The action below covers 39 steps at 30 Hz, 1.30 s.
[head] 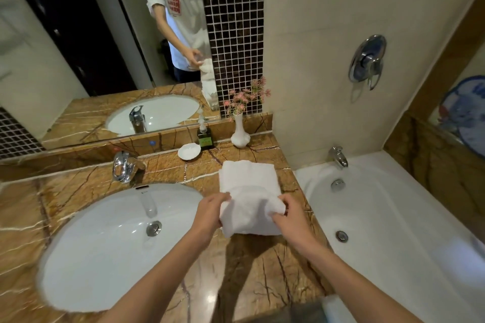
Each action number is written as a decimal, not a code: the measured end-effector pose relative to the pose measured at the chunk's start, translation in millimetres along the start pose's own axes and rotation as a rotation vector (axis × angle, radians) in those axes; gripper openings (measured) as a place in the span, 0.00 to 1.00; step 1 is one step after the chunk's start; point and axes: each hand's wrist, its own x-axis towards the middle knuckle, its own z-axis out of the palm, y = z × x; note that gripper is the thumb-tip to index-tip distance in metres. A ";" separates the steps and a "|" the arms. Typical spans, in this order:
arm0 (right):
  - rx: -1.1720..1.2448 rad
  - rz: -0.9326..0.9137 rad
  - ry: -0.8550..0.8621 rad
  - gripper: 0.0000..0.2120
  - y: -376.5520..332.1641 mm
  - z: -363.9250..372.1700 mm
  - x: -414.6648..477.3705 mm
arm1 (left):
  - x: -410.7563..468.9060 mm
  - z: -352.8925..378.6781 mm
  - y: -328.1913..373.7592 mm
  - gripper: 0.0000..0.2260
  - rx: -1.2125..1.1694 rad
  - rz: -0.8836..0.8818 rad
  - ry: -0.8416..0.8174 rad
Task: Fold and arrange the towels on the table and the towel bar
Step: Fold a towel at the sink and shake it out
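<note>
Left grip [210,211] and right grip [290,217] are both clamped on the white towel [248,181], just right of centre in the frame. The left fingers curl round its left edge, and the right thumb and fingers pinch a bunched fold at its right edge. The part of the towel towards the bottom of the frame is gathered up between the two hands. The upper part lies flat and squared on the brown marble counter [236,270]. I cannot tell whether this is one towel or one lying on another.

The towel sits on the strip of counter between the oval white sink [105,244], lower left, and the white bathtub [393,217], right. A chrome faucet [123,166] stands above the sink. Above the towel, along the back of the counter, stand a small white dish [189,151], a dark pump bottle [204,136] and a white vase [239,134] of pink flowers [246,99].

A mirror [78,34] fills the upper left and reflects the person holding white cloth. A band of dark mosaic tile [233,21] runs beside it. On the wall at upper right is a round chrome valve [367,60], with a spout [338,156] below it over the tub.
</note>
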 end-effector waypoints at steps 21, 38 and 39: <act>0.123 0.423 0.008 0.16 66.4 11.9 -59.8 | -22.4 -9.0 -92.8 0.17 -0.066 -0.164 -0.125; 0.049 0.252 -0.027 0.29 41.2 2.1 33.2 | -6.2 20.6 -50.0 0.11 0.492 0.287 -0.006; 0.084 0.280 -0.034 0.30 38.0 2.0 40.9 | -5.8 24.1 -45.6 0.07 0.495 0.311 -0.051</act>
